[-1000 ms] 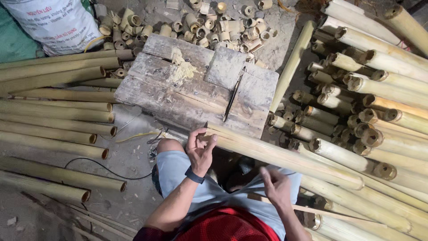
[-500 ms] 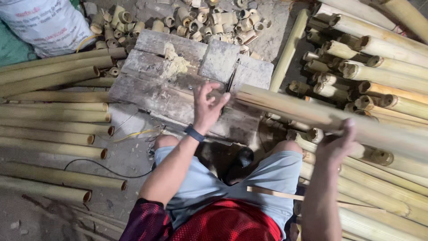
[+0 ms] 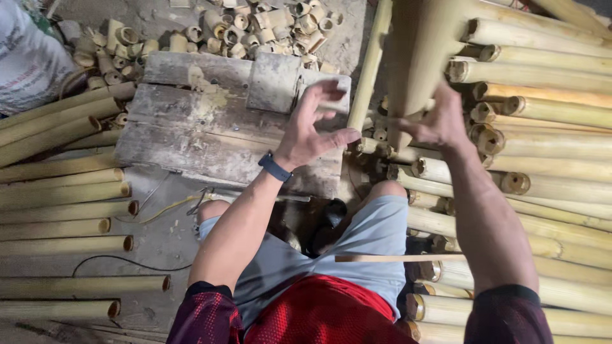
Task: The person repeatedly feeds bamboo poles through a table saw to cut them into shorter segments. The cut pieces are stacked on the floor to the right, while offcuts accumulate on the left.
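Observation:
My right hand (image 3: 438, 122) grips a thick pale bamboo pole (image 3: 417, 57) that points up and away from me, right of the wooden block. My left hand (image 3: 313, 130), with a dark blue band on the wrist, hovers over the near right part of the worn wooden chopping block (image 3: 191, 134). Its fingers are spread and hold nothing, a short gap left of the pole. A smaller grey block (image 3: 274, 83) lies on the big one, just beyond my left hand.
Long bamboo poles (image 3: 64, 210) lie side by side at the left, and a larger pile of bamboo (image 3: 548, 114) fills the right. Several short cut bamboo pieces (image 3: 255, 25) lie beyond the block. A white sack (image 3: 29, 64) stands top left. A thin stick (image 3: 395, 258) crosses my lap.
The pole swung from lying across my knees and the block to pointing away at the right. My right hand rose with it. My left hand came off the pole and opened.

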